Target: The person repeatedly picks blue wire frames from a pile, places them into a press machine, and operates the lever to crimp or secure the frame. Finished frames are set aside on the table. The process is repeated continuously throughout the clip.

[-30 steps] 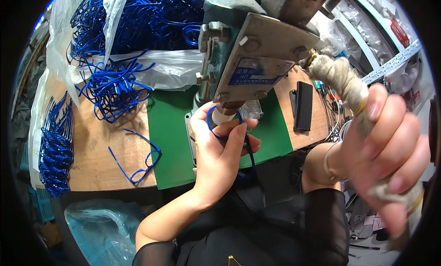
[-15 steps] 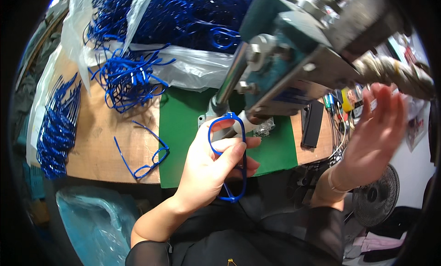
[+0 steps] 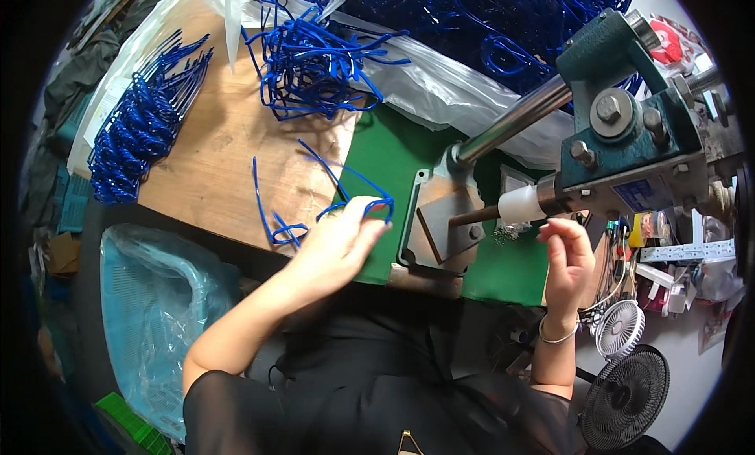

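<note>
My left hand [image 3: 338,246] is closed on a blue eyeglass frame [image 3: 379,204], low over the left side of the green mat [image 3: 370,152]. My fingers cover much of that frame. Just beside it, another blue eyeglass frame [image 3: 288,234] lies on the table's front edge with its temples spread, partly behind my hand. To the right of the press, my right hand [image 3: 568,258] is raised with its fingers curled in. Whatever it may pinch is too small to make out. Close to those fingers, tiny metal pieces [image 3: 505,235] are scattered on the mat.
A green hand press [image 3: 629,132] with a white collar [image 3: 519,206] stands over its metal base [image 3: 444,219]. A tangled heap of blue frames [image 3: 318,66] and a stacked row [image 3: 141,136] sit to the left. A blue basket [image 3: 149,321] and two fans [image 3: 625,396] flank me.
My view has shifted, showing more of the press. My left hand has lowered the held frame from beside the press towards the frame on the table. My right hand has come in from the far right and curled.
</note>
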{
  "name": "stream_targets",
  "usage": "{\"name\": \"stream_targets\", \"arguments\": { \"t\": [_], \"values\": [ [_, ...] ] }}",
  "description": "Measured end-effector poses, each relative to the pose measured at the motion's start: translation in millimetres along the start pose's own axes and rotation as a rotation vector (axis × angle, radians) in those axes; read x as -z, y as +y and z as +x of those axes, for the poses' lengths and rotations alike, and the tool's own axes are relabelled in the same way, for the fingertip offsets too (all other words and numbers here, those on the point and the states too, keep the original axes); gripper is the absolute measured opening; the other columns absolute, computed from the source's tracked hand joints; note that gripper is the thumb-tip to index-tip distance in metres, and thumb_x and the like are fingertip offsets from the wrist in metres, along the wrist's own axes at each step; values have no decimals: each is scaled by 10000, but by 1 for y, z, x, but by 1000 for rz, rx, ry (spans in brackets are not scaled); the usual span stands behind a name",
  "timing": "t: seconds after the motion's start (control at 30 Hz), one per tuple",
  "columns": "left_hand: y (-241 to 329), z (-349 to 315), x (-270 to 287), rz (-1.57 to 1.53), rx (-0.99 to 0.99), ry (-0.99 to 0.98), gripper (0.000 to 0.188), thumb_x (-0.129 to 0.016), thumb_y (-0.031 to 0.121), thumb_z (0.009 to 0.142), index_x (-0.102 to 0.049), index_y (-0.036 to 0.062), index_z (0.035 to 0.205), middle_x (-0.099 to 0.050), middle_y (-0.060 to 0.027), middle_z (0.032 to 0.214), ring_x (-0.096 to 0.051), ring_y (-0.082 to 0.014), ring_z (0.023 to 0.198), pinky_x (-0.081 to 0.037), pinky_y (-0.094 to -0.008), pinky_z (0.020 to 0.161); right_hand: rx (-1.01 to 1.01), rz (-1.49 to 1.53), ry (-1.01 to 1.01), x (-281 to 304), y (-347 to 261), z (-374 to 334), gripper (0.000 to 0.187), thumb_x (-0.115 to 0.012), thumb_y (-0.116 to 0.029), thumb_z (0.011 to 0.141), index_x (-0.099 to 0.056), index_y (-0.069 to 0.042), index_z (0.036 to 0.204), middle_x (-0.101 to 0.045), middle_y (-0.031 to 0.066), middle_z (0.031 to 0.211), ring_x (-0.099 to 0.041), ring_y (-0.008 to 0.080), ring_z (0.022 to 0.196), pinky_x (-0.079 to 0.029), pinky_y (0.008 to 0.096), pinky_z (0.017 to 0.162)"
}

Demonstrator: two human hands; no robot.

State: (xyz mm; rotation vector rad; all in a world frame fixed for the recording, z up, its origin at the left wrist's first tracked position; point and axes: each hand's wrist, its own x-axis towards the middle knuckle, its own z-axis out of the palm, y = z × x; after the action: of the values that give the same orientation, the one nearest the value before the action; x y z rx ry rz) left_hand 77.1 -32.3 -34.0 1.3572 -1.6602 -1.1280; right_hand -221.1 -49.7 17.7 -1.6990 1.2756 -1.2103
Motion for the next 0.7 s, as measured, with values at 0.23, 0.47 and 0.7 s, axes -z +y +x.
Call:
{"name": "stream_targets", "arguments": {
  "t": [0.23, 0.47, 0.7],
  "values": [
    [-44, 3, 16, 844, 86, -3, 314, -587, 153, 832, -512, 22, 1107, -573, -181, 978, -575, -305, 845, -450, -402, 745, -89, 109, -130, -15, 8, 6, 111, -556, -6, 862, -562, 23, 968, -573, 36, 902, -548, 86, 836, -438, 203, 751],
    [-41, 54, 77, 295, -178, 651, 148, -559, 181, 845, -558, 43, 897, -597, -131, 855, -588, -262, 747, -463, -350, 670, -193, 118, -157, -7, 15, -4, 131, -559, -24, 868, -571, 19, 991, -579, 27, 908, -548, 84, 841, -437, 203, 756],
    [-65, 137, 145, 655, -11, 1017, 249, -589, 259, 831, -638, 17, 868, -634, -177, 808, -614, -292, 774, -468, -363, 699, -214, 37, -261, -28, 21, -9, 112, -546, -39, 872, -572, 15, 967, -585, 31, 862, -539, 80, 769, -438, 197, 707]
  ]
}}
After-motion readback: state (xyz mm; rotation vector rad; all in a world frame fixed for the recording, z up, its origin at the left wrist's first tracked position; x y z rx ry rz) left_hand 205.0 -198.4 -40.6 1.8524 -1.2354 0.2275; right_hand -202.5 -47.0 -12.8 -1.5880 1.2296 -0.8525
